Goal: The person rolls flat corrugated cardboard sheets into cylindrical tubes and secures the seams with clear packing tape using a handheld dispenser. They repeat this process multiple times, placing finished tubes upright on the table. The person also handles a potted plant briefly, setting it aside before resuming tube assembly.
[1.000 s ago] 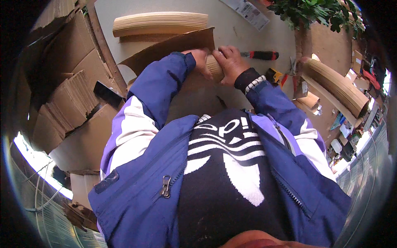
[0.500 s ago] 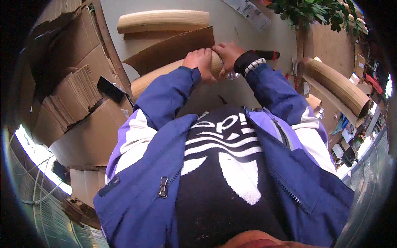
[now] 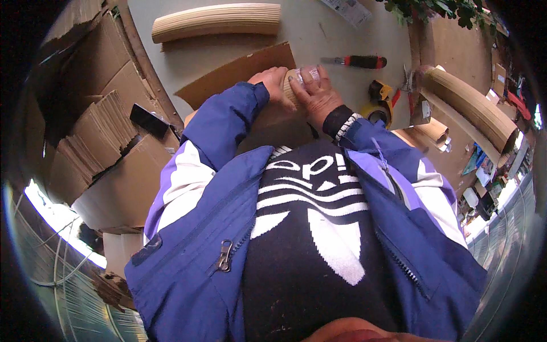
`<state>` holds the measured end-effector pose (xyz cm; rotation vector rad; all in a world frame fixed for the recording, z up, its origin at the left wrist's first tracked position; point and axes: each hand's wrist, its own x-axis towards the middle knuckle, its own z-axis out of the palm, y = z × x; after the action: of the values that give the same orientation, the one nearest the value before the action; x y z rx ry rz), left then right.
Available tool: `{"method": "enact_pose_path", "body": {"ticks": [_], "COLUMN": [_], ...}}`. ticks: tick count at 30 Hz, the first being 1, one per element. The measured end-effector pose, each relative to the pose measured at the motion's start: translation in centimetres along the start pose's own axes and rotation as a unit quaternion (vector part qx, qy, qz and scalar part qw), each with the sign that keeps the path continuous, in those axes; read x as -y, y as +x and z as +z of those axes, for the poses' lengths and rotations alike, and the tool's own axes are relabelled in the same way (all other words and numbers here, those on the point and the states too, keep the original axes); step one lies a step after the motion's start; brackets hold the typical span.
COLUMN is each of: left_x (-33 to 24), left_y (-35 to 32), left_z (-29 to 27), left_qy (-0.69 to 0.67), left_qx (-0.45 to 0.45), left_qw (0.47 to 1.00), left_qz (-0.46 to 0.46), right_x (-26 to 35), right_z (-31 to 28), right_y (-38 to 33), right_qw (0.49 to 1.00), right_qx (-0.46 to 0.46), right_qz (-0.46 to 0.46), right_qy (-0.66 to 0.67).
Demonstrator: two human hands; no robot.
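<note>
A person in a blue, purple and white jacket (image 3: 188,245), worn open over a black sweater (image 3: 307,228) with a white design, works with both arms extended over a pale table (image 3: 336,37). The left hand (image 3: 273,84) is closed over a tan corrugated roll (image 3: 288,91), which lies in front of the chest, largely hidden by the sleeve. The right hand (image 3: 320,98) curls around a clear plastic piece (image 3: 314,73) at the roll's end, thumb pressed to the ridged edge. Off to the left, a dark phone-like slab (image 3: 149,121) rests on brown cardboard (image 3: 117,185). At right, near the cuff, sits a yellow-and-black tool (image 3: 377,108), with red-handled pliers or scissors (image 3: 407,85) just beside it. Beyond the hands lie a flat brown sheet (image 3: 233,75) and a knife-like tool (image 3: 364,61) with a red-and-black grip. Farther back are a second corrugated roll (image 3: 216,21), a printed white label (image 3: 348,11) and green leaves (image 3: 441,8)
</note>
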<state>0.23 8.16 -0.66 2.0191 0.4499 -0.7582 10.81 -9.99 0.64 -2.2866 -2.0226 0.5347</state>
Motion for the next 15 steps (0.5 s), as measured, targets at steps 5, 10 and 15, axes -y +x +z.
{"method": "enact_pose_path", "body": {"ticks": [5,10,15], "left_x": [-1.8,-0.1,3.6], "left_y": [-2.2,-0.2,2.2], "left_z": [1.9,-1.5,-3.8], "left_qy": [0.088,0.021,-0.085], "left_qx": [-0.193,-0.097,-0.307], "left_qw": [0.977,0.995,0.947], "left_qz": [0.007,0.012,0.054], "right_x": [-0.2,-2.3,-2.0], "right_z": [-1.7,-5.5,-5.7], "right_y": [2.6,8.4,8.5], "right_qw": [0.998,0.971,0.973], "right_qx": [0.061,0.225,0.219], "right_qz": [0.006,0.024,0.035], "right_qy": [0.021,0.084,0.063]}}
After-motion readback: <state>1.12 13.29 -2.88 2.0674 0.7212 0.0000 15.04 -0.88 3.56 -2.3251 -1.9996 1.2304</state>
